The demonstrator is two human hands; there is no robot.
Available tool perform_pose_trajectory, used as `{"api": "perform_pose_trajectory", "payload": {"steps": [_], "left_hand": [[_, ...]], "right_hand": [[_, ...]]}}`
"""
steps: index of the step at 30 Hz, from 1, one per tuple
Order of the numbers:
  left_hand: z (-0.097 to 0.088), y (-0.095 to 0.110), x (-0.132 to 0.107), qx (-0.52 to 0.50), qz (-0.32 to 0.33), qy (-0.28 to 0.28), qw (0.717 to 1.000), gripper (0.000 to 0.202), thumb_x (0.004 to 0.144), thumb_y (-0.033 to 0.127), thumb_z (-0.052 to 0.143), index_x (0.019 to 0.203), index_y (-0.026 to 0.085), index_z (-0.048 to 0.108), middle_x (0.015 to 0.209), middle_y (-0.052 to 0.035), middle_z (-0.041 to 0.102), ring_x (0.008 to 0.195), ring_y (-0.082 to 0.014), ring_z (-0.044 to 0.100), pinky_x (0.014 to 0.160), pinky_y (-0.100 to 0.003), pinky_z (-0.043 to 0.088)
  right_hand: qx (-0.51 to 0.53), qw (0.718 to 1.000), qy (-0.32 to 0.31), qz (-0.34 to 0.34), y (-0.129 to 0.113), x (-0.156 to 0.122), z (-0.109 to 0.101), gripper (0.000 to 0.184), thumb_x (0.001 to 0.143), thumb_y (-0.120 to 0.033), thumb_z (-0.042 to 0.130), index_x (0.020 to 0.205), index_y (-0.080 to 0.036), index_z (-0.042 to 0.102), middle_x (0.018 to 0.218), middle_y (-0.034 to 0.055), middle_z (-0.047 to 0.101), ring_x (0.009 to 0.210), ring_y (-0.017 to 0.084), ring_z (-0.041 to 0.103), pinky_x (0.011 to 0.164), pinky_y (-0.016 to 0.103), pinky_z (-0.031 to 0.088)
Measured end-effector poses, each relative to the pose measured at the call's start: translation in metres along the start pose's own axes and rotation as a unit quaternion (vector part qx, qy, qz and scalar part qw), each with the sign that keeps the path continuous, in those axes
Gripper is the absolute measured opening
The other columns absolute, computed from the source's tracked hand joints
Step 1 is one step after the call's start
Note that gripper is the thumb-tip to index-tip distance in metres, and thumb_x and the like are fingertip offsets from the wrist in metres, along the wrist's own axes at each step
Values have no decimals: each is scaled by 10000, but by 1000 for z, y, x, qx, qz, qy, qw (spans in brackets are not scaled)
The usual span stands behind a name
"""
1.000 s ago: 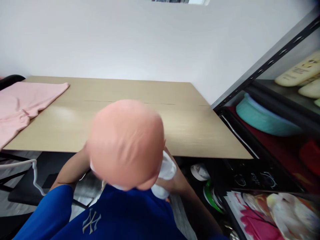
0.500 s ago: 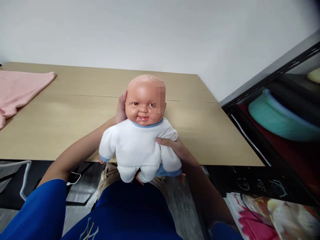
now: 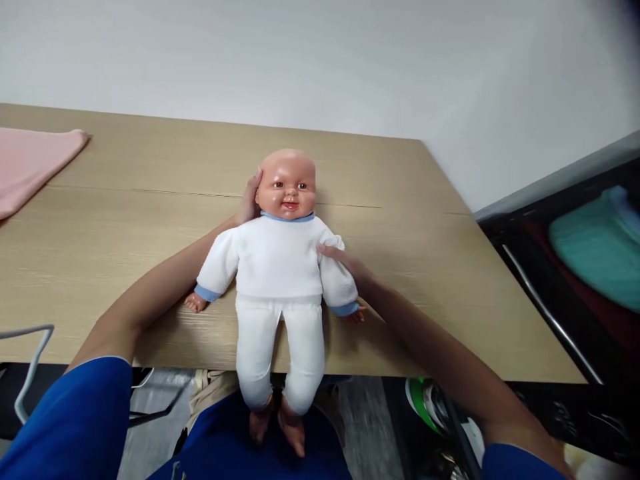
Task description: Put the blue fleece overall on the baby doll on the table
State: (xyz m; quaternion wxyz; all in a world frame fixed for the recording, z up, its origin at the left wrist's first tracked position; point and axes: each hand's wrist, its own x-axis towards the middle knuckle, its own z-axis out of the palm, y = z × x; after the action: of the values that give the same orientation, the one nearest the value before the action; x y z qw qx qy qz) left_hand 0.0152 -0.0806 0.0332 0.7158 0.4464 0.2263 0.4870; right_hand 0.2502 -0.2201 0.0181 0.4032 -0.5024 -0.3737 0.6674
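Observation:
A baby doll (image 3: pixel 280 260) in a white top with blue cuffs and white trousers lies face up over the near part of the table, its bare feet reaching past the front edge. My left hand (image 3: pixel 250 199) is cupped around the side of the doll's head, most of its fingers hidden behind it. Around the doll's arm and side, just below the shoulder, my right hand (image 3: pixel 345 261) is closed with the thumb on the chest; the other fingers are out of sight underneath.
On the wooden table (image 3: pixel 150 160), a pink cloth (image 3: pixel 35 163) lies at the far left. A black shelf rack on the right holds a teal basin (image 3: pixel 595 247). A white metal chair frame (image 3: pixel 35 367) stands at the lower left.
Both hands have carried the doll forward and away from my body, down onto the table. Its legs, folded under before, now stretch out towards me.

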Motion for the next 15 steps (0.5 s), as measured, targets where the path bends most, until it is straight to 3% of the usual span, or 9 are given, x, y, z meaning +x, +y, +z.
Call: {"api": "perform_pose_trajectory", "payload": {"steps": [4, 9, 12, 15], "left_hand": [[-24, -9, 34, -17, 6, 12, 1000, 724, 1189, 733, 339, 1486, 222, 757, 1485, -56, 853, 1811, -399, 410, 1517, -609, 351], [-42, -12, 73, -51, 10, 13, 999, 745, 1167, 766, 363, 1416, 192, 766, 1513, -127, 835, 1772, -363, 491, 1500, -576, 380], [-48, -8, 87, -41, -11, -15, 999, 743, 1183, 767, 360, 1389, 182, 768, 1504, -115, 838, 1775, -388, 481, 1492, -595, 387], [-53, -1, 93, -25, -36, -16, 999, 712, 1202, 739, 378, 1407, 163, 745, 1469, -108, 848, 1767, -435, 477, 1486, -655, 379]], "right_hand": [[-36, 999, 26, 5, -1, 12, -15, 584, 798, -713, 933, 1194, -294, 841, 1241, 83, 917, 1320, 449, 835, 1142, 585, 701], [-104, 990, 28, -92, 3, 12, -31, 685, 950, -707, 813, 1520, -334, 737, 1543, 77, 824, 1527, 419, 725, 1288, 620, 606], [-220, 959, 68, -167, 9, 15, -34, 794, 952, -755, 836, 1583, -294, 690, 1606, 132, 780, 1538, 434, 702, 1329, 637, 553], [-326, 911, 135, -211, 17, 16, -34, 781, 1003, -768, 797, 1566, -239, 678, 1553, 195, 790, 1434, 450, 749, 1276, 656, 565]]}}
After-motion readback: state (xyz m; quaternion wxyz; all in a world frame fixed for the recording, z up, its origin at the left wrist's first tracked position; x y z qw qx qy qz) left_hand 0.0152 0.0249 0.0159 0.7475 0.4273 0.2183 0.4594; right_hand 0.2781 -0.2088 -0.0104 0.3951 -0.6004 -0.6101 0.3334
